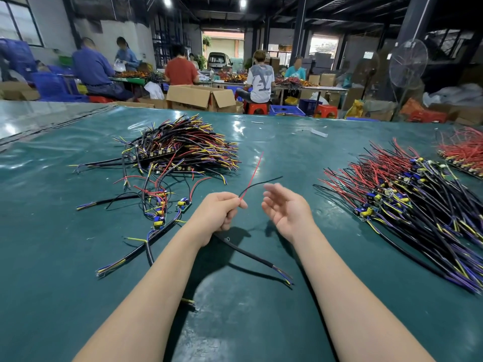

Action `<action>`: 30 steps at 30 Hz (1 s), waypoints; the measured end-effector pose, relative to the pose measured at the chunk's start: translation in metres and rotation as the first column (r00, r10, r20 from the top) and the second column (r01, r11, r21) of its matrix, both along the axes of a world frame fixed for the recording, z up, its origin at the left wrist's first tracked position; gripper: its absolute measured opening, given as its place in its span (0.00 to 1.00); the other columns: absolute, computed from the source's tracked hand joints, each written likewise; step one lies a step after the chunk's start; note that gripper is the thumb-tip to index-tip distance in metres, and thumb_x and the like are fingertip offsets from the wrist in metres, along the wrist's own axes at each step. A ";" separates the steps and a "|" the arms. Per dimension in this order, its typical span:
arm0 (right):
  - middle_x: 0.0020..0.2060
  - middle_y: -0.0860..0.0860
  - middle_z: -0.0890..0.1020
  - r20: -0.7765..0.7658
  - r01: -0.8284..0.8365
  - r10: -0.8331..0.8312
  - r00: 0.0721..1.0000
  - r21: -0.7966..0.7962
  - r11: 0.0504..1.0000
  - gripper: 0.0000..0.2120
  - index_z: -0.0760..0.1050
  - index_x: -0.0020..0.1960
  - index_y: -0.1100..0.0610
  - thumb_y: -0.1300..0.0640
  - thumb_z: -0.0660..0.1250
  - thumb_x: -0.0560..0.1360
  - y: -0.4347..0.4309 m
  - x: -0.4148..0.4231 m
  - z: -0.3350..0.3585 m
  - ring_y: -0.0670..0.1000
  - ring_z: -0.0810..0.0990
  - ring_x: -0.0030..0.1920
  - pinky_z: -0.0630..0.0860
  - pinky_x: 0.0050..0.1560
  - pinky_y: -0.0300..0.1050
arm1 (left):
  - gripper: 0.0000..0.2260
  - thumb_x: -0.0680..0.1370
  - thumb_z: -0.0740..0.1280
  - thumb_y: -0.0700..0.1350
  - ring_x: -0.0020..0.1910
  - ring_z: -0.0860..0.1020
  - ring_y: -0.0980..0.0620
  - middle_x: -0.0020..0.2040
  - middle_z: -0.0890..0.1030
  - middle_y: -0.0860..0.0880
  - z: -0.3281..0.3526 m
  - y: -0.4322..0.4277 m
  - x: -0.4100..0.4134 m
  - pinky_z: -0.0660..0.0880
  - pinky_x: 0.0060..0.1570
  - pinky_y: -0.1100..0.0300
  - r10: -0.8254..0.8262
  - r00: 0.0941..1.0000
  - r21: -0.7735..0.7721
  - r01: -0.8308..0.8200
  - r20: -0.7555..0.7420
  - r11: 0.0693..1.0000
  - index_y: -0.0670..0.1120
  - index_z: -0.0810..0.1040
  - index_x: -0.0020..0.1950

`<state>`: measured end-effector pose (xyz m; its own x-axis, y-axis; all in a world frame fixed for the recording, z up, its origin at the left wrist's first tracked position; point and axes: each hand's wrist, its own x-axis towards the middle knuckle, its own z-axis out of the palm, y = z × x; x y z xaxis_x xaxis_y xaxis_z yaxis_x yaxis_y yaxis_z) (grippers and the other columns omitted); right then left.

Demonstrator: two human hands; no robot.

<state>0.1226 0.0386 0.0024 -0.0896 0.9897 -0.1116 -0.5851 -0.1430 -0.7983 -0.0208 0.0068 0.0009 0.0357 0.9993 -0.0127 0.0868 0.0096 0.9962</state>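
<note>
A green surface (pixel 261 322) stretches toward a workshop with a dark beamed ceiling (pixel 339 11) and two bright round lamps (pixel 167 1). A window (pixel 15 22) sits beside the pale wall (pixel 117 32) at left. People on red stools (pixel 257 108) work at long tables (pixel 313 88). An open cardboard box (pixel 198 96), blue crates (pixel 286 110) and a standing fan (pixel 407 64) stand about, and a van (pixel 219 60) shows in the far doorway.

Bright overhead glare on the table (pixel 261 131) (fisheye-bent edges, blurred background).
</note>
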 end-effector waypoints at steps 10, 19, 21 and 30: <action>0.20 0.45 0.76 0.444 -0.202 0.086 0.892 0.221 0.954 0.10 0.76 0.36 0.58 0.68 0.65 0.73 -0.010 -0.015 -0.005 0.40 0.72 0.22 0.71 0.26 0.31 | 0.16 0.79 0.53 0.34 0.19 0.58 0.59 0.22 0.66 0.53 -0.003 0.000 0.002 0.56 0.18 0.72 -0.161 0.986 -0.067 0.163 0.037 0.984 0.43 0.73 0.36; 0.20 0.47 0.77 0.491 -0.116 -0.035 0.870 0.273 0.955 0.10 0.75 0.35 0.61 0.67 0.65 0.74 -0.010 -0.014 -0.004 0.41 0.75 0.24 0.74 0.26 0.33 | 0.14 0.75 0.55 0.34 0.18 0.59 0.57 0.19 0.66 0.54 -0.006 0.003 0.002 0.56 0.21 0.67 -0.036 0.979 0.023 0.041 -0.200 0.999 0.44 0.74 0.34; 0.20 0.48 0.78 0.449 -0.138 0.005 0.894 0.263 0.955 0.10 0.75 0.35 0.61 0.66 0.64 0.74 -0.010 -0.014 -0.004 0.41 0.76 0.24 0.74 0.28 0.32 | 0.14 0.75 0.55 0.34 0.17 0.58 0.57 0.18 0.65 0.54 -0.006 0.003 0.002 0.56 0.20 0.68 -0.012 0.984 0.025 0.016 -0.176 1.000 0.43 0.73 0.33; 0.24 0.48 0.80 0.441 -0.225 0.070 0.895 0.309 0.924 0.09 0.76 0.38 0.61 0.70 0.63 0.74 -0.007 -0.010 -0.003 0.42 0.78 0.26 0.76 0.29 0.33 | 0.09 0.76 0.56 0.37 0.16 0.61 0.58 0.20 0.70 0.55 -0.009 0.006 -0.004 0.58 0.20 0.67 0.031 0.968 0.019 -0.027 -0.250 0.999 0.45 0.70 0.38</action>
